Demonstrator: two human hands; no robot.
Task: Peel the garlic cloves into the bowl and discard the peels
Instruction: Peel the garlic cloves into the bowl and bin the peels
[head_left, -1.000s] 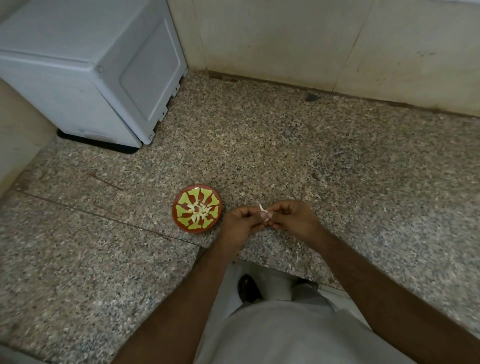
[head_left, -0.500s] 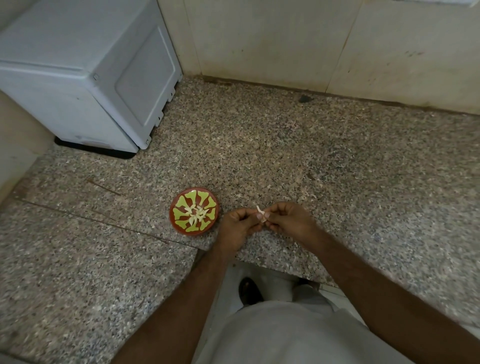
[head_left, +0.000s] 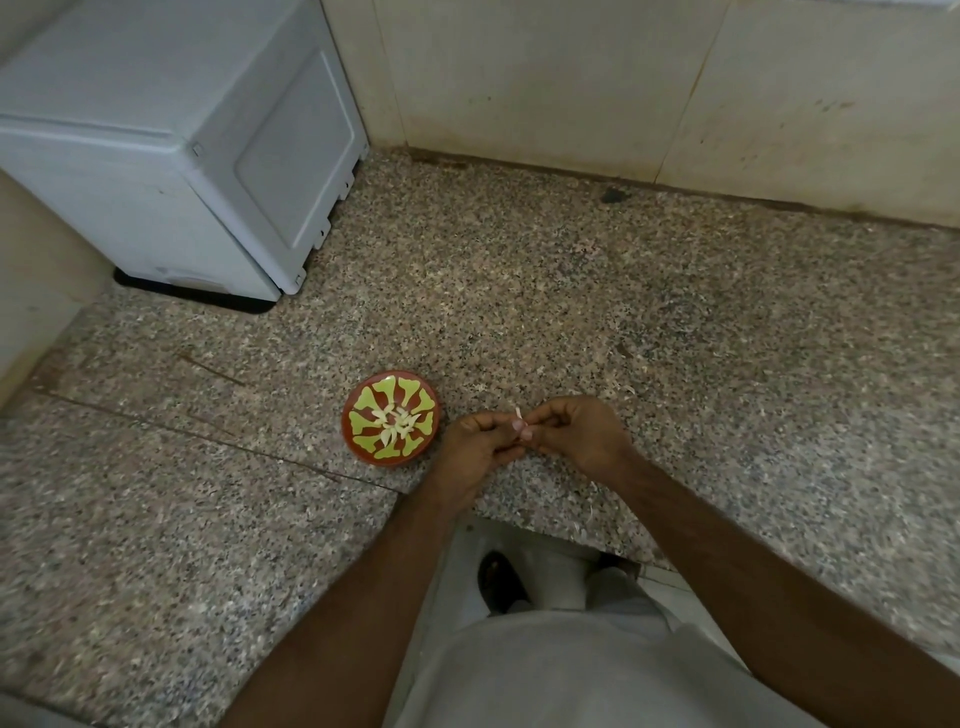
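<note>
A small red bowl (head_left: 390, 417) with a yellow-green pattern sits on the speckled granite counter (head_left: 571, 312); several pale peeled garlic cloves (head_left: 395, 421) lie in its middle. Just right of the bowl, my left hand (head_left: 480, 441) and my right hand (head_left: 576, 428) meet above the counter, fingertips pinched together on one garlic clove (head_left: 522, 428). A thin whitish strip of peel (head_left: 518, 413) sticks up between the fingertips. Most of the clove is hidden by my fingers.
A white appliance (head_left: 171, 140) stands at the back left corner. Tiled walls (head_left: 623, 88) close off the back. The counter's front edge runs just below my hands, with a shoe and floor visible beneath. Small peel scraps (head_left: 628, 389) lie on the granite to the right.
The view has shifted slightly; both hands stay pinched on the clove beside the bowl, with the peel strip still sticking up. No clear movement of the bowl.
</note>
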